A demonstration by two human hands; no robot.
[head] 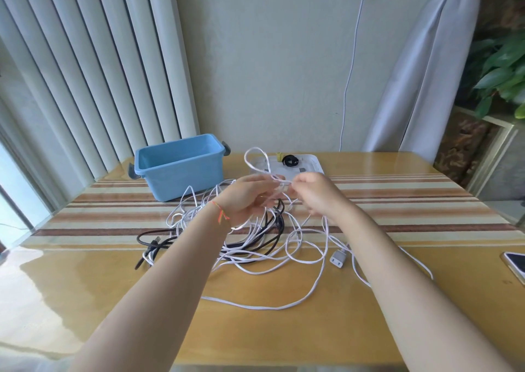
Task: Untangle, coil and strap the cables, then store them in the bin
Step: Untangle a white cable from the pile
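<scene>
A tangle of white cable (pixel 301 258) and black cable (pixel 154 236) lies on the wooden table (pixel 284 332). My left hand (pixel 247 198) and my right hand (pixel 315 192) are raised above the tangle, close together. Both pinch the same white cable, and a loop of it (pixel 255 158) stands up behind my fingers. A white plug end (pixel 338 259) lies to the right of the heap. The empty blue bin (pixel 181 164) stands at the back left.
A white tray (pixel 312 165) behind my hands holds a black strap coil (pixel 290 160) and a small yellow item (pixel 279 155). A phone (pixel 515 262) lies at the table's right edge. A white cord (pixel 350 67) hangs down the wall from a socket.
</scene>
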